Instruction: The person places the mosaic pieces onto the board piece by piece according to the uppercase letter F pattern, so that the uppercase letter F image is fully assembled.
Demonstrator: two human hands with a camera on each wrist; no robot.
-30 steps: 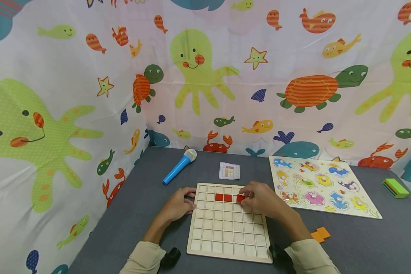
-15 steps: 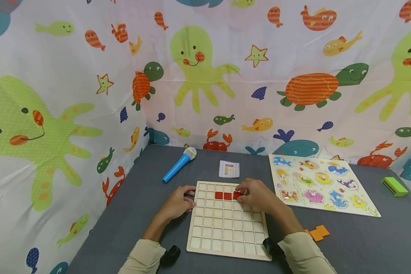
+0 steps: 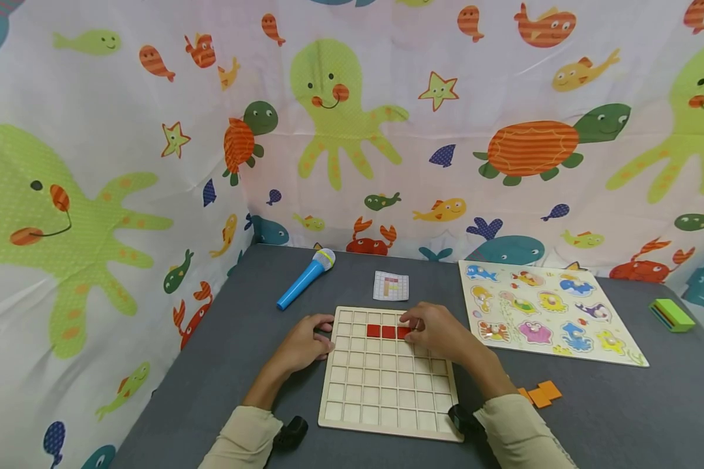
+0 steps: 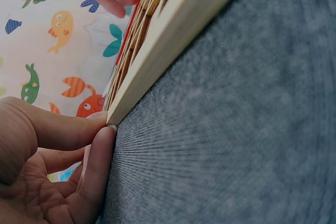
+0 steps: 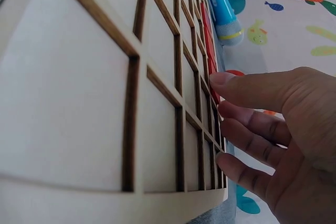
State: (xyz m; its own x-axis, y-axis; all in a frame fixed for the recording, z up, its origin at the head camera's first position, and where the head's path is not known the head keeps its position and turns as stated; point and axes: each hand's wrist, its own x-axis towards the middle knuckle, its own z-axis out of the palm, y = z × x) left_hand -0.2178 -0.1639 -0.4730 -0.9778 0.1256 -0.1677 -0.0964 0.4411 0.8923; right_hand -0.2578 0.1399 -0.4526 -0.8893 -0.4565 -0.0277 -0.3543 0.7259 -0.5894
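A wooden grid board [image 3: 381, 395] lies flat on the dark table. Two red square tiles [image 3: 381, 331] sit side by side in its second row, and a third red tile [image 3: 403, 333] lies beside them on the right. Around that third tile my right hand [image 3: 442, 335] keeps its thumb and fingertips; the right wrist view shows the thumb [image 5: 223, 78] against the red. My left hand [image 3: 302, 345] pinches the board's left edge near the upper corner. Close up in the left wrist view, thumb and finger meet at the corner of the wooden rim [image 4: 152, 69].
Behind the board lie a blue toy microphone [image 3: 302, 283] and a small card with a coloured grid [image 3: 390, 286]. A sea-animal puzzle board [image 3: 507, 309] is at the right, orange tiles [image 3: 540, 396] beside my right forearm, and a green layered block [image 3: 672, 315] farther right.
My right hand has moved the third red tile leftward and down, from apart to right beside the other two. The left hand keeps its hold on the board. The view has tilted slightly.
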